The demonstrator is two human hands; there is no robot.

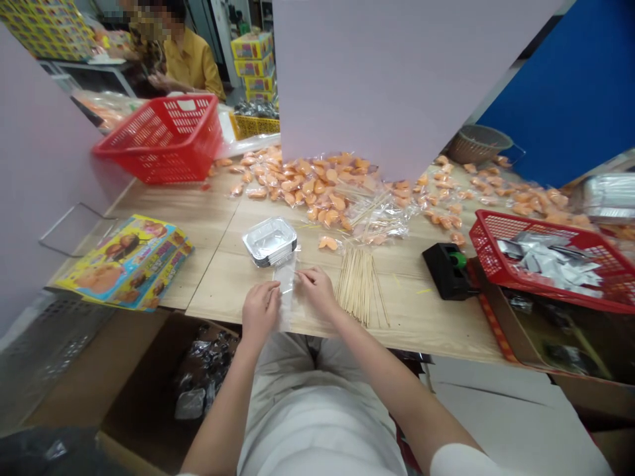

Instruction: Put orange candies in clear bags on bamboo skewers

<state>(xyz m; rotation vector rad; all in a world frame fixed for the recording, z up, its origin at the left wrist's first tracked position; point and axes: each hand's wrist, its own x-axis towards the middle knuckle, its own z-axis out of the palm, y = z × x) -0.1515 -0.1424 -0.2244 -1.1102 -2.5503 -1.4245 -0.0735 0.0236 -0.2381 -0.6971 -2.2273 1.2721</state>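
A long clear plastic bag (286, 297) lies at the table's front edge between my hands. My left hand (260, 309) is closed at the bag's left side, thumb and fingers pressed together. With its fingertips pinched, my right hand (317, 289) is at the bag's upper right; a thin end, maybe a stick, shows at the fingertips. Just beyond the bag sits a stack of foil trays (270, 241). Bamboo sticks (361, 287) lie in a loose bundle right of my right hand. Behind them are many wrapped orange pieces (327, 188).
Printed card sheets (126, 264) lie at the left, below a red basket (163, 142). A black tape dispenser (449, 271) and a red basket of silver packets (555, 264) are at the right. An open carton (143, 390) stands under the left edge. A person (191, 59) sits beyond the partition.
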